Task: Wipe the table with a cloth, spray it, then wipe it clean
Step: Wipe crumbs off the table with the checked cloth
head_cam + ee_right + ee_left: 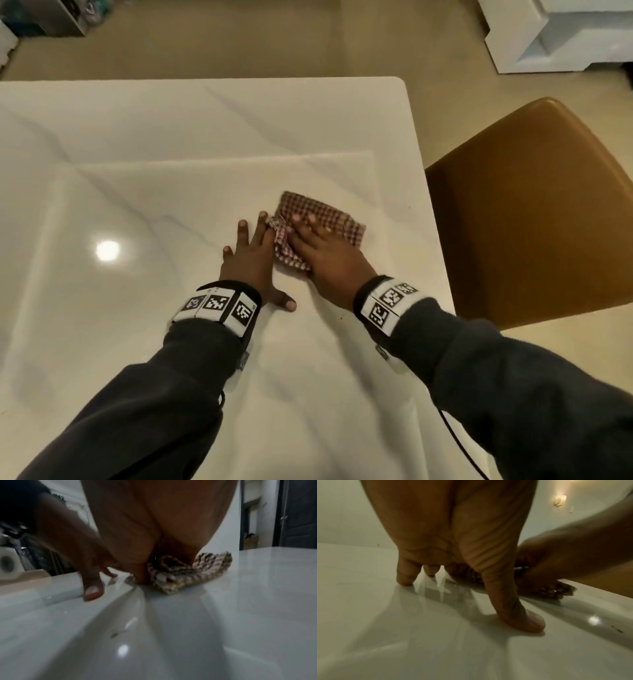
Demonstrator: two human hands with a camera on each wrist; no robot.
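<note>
Presently, item one: the cloth [320,226], red-and-white check, folded and partly bunched, is lying toward the right side of the table [144,137], nearer the right edge than the middle. It is looking light, soft and limp, so it is likely sliding easily on the glossy top and rucking up where nothing pins it. The flat, far-right part seems the best place to bear down, while the bunched near-left fold is offering the easiest pinch for lifting.

Item two: the right hand [325,253] is pressing flat on the cloth, fingers straight and spread over the check, palm covering its near end.

Item three: the left hand [251,255] is resting on the bare table just left of the cloth, fingers spread and straight, thumb out toward the near side. Its forefinger is touching the bunched fold; it is holding nothing.

Item four: the table is showing pale, marble-veined and highly reflective; a few dark specks are sitting near its right edge.

Item five: a tan chair [534,212] is standing to the right of the table.

Writing: none readable; the wristbands [215,303] are carrying only black-and-white square code markers. No spray bottle is showing in any view.
</note>
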